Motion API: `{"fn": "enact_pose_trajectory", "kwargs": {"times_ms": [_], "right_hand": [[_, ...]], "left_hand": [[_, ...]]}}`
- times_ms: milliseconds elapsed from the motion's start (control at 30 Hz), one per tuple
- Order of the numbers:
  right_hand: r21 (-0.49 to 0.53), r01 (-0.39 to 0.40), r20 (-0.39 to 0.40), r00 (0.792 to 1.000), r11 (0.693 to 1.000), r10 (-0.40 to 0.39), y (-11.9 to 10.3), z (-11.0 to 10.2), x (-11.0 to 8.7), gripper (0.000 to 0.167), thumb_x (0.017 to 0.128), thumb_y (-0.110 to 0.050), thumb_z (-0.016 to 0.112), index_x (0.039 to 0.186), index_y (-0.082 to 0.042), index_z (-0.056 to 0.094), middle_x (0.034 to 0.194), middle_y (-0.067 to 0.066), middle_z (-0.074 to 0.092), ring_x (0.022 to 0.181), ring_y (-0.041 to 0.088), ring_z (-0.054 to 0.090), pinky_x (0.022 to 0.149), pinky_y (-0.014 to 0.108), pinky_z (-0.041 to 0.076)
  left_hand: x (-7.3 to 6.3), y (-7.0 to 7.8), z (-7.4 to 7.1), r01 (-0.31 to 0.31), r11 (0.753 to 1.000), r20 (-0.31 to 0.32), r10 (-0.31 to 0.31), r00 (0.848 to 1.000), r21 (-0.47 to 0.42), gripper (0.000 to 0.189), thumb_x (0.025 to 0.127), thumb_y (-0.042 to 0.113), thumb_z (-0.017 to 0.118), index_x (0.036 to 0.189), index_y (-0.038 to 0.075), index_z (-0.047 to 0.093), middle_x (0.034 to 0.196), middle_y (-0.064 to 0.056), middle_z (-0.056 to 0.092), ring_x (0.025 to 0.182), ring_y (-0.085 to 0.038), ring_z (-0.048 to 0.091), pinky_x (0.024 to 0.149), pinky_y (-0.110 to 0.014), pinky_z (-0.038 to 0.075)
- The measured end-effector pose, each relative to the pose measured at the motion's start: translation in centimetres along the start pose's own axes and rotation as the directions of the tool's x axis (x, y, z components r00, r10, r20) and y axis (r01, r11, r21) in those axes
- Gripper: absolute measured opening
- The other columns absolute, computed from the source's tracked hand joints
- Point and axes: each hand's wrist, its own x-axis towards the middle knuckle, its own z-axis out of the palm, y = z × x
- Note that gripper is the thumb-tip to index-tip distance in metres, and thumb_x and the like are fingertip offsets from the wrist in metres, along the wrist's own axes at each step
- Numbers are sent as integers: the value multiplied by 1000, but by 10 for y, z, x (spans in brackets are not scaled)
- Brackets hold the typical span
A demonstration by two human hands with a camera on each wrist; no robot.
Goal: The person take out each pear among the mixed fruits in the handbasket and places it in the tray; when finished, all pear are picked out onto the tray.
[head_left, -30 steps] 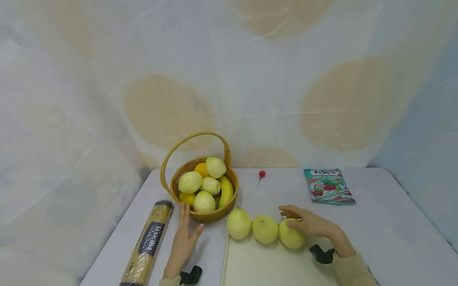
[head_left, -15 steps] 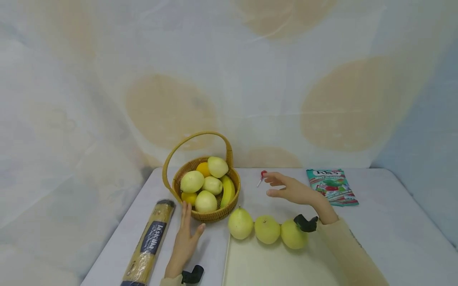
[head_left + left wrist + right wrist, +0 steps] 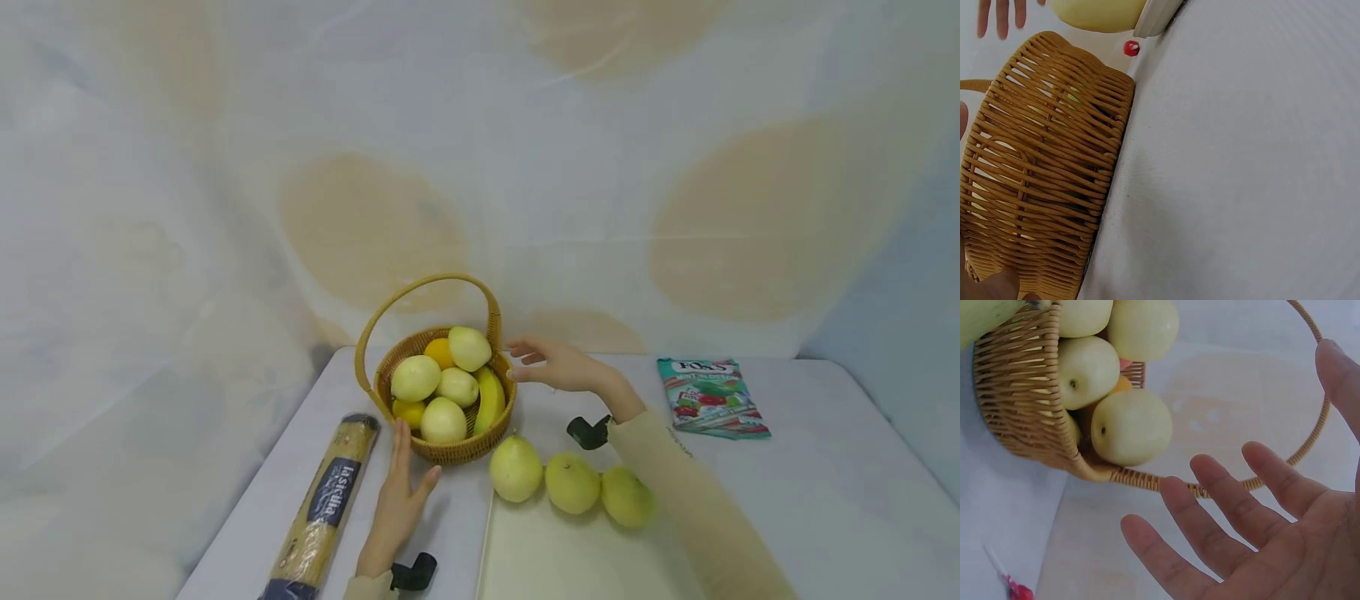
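Observation:
A brown wicker basket point(image 3: 452, 454) stands upright at the back, its handle raised. Pale round fruits point(image 3: 444, 421), oranges point(image 3: 438, 352) and a banana point(image 3: 491, 398) fill it. My left hand point(image 3: 397, 508) has straight fingers, their tips at the basket's front-left rim in the head view. At the opposite side, my right hand point(image 3: 562, 365) is held up with fingers spread and an empty palm. In the right wrist view its fingers point(image 3: 1200, 534) overlap the handle point(image 3: 1141, 478).
Three large yellow-green fruits point(image 3: 572, 483) line the far edge of a cream tray point(image 3: 570, 558). A pasta pack point(image 3: 326, 508) lies left, a candy bag point(image 3: 712, 398) right. A red lollipop point(image 3: 1019, 590) lies near the basket, mostly hidden by my right hand in the head view.
My right hand has left the rightmost yellow-green fruit and travelled left and away from me, over the lollipop, to the basket's right side. The left hand stays at the basket.

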Motion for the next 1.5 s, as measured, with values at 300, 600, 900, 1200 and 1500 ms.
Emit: {"fn": "enact_pose_trajectory", "kwargs": {"times_ms": [300, 600, 900, 1200, 1500], "right_hand": [[39, -20, 5, 1000, 999, 20, -7, 4, 27, 63, 98, -38, 55, 150, -12, 33, 155, 17, 34, 140, 40, 36, 111, 54, 37], [111, -19, -53, 998, 994, 25, -6, 13, 50, 65, 97, -34, 57, 151, -11, 30, 157, 15, 32, 145, 37, 28, 116, 54, 31], [63, -20, -79, 997, 998, 25, -12, 26, 72, 66, 96, -37, 58, 151, -13, 31, 155, 15, 34, 143, 38, 32, 114, 55, 33], [52, -56, -80, 995, 997, 60, -16, 31, 82, 66, 96, -35, 57, 151, -12, 30, 155, 19, 33, 142, 40, 33, 112, 55, 36], [77, -70, -107, 991, 995, 78, -7, 35, 81, 67, 97, -33, 57, 152, -9, 27, 156, 20, 29, 143, 40, 30, 116, 56, 29]], "left_hand": [[0, -2, 1, 15, 1000, -1, -15, 1000, 1, 83, 95, 28, 61, 158, 16, 7, 165, -6, -2, 145, -46, 18, 106, -70, 30], [-1, -3, 2, -36, 999, -26, 36, 999, 4, 82, 95, 27, 61, 157, 13, 10, 165, -11, 1, 144, -48, 19, 105, -69, 32], [-7, -1, 0, -23, 1000, -31, 23, 999, 9, 82, 95, 31, 60, 157, 16, 9, 165, -8, 1, 144, -46, 22, 105, -68, 34], [-9, 3, 3, -15, 1000, -28, 15, 999, -10, 82, 95, 28, 61, 157, 18, 10, 165, -5, 1, 145, -46, 20, 106, -69, 31], [-11, 10, 10, -19, 999, -29, 18, 999, -27, 81, 94, 24, 62, 157, 17, 11, 165, -7, 2, 144, -45, 21, 106, -68, 33]]}}
